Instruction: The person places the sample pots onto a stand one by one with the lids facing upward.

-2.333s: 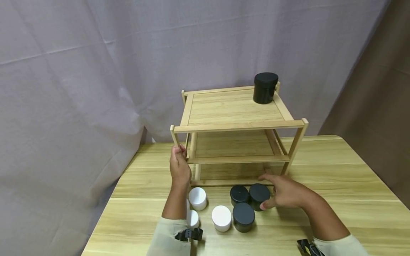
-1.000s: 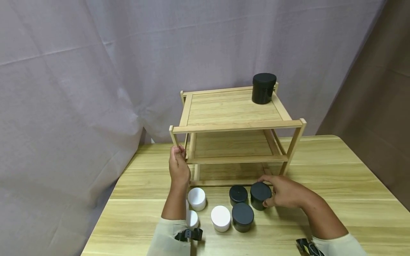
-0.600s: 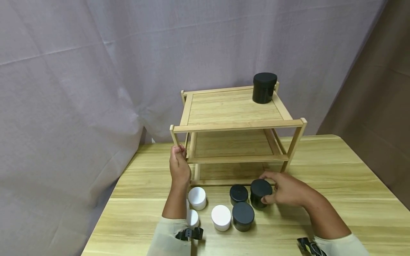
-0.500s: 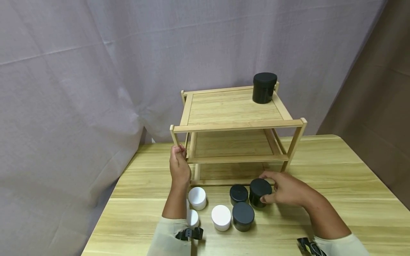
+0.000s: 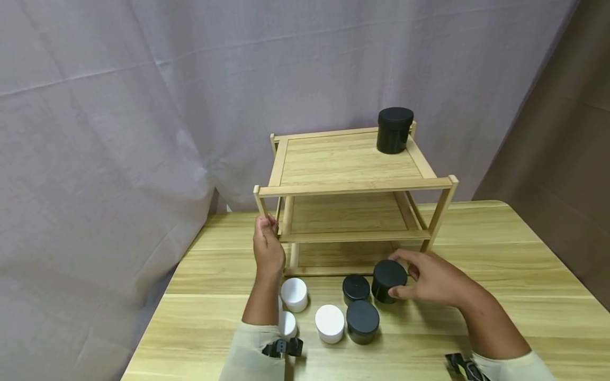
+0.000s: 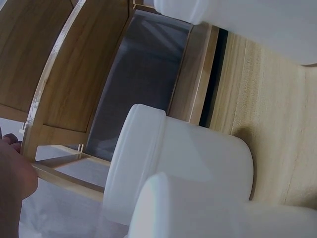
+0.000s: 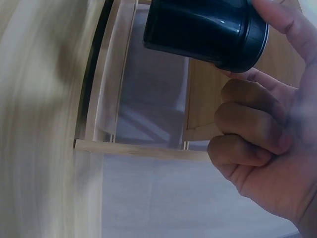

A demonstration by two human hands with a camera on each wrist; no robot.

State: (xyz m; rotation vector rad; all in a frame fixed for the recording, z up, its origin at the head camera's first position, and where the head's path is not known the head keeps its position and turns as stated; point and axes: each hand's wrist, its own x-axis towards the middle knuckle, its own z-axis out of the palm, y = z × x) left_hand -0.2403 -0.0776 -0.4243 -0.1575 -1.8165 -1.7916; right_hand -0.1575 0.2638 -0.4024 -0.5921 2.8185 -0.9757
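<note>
My left hand point(image 5: 269, 253) grips the left front post of a three-tier wooden shelf rack point(image 5: 352, 187). With thumb and index finger, my right hand point(image 5: 436, 278) pinches a lidded black jar point(image 5: 389, 279) in front of the rack's bottom tier. In the right wrist view this black jar point(image 7: 203, 29) hangs clear of the tabletop, and the other fingers curl beside it. Two more black jars, a glossy-lidded one point(image 5: 356, 289) and a matte one point(image 5: 362, 320), stand to its left. Another black jar point(image 5: 395, 130) sits on the top tier at the back right.
Several white jars stand left of the black ones, among them one nearer the middle point(image 5: 330, 323) and one beside my left wrist point(image 5: 294, 294). My left forearm partly hides others. A grey curtain point(image 5: 305, 69) hangs behind the wooden table point(image 5: 500, 275).
My right hand has closed its thumb and index finger on the black jar and raised it slightly, away from the two beside it. The left hand stays on the post.
</note>
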